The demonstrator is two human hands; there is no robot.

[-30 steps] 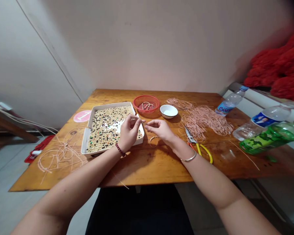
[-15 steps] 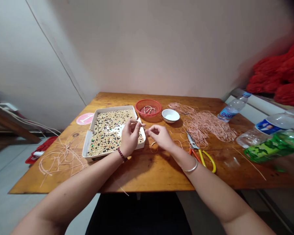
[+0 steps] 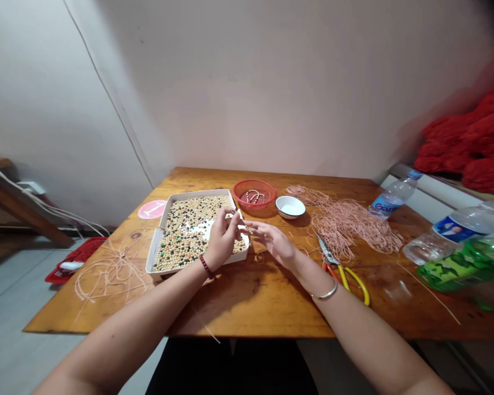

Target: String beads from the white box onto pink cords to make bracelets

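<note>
My left hand (image 3: 223,235) is over the right edge of the white tray of beads (image 3: 156,253), thumb and forefinger pinched on a thin cord. Close by, my right hand (image 3: 275,241) reaches in from the right with its fingers stretched out towards the left fingertips. A few pale beads (image 3: 249,230) hang by the right fingertips; whether those fingers touch them I cannot tell. Below them a loop of the thin cord (image 3: 260,257) shows near the table. Tan, black and a few green beads fill most of the tray.
Behind the hands stand a red plastic basket (image 3: 235,192) with strung beads and a white bowl (image 3: 290,207). Pink cord (image 3: 349,222) lies heaped at right, by yellow-and-orange-handled scissors (image 3: 342,270) and several plastic bottles (image 3: 463,263). More loose cord (image 3: 111,269) lies left.
My right fingers have gone from a pinch to stretched out, nearer the left hand. The beads have risen from near the table to the fingertips. The view has tilted slightly up.
</note>
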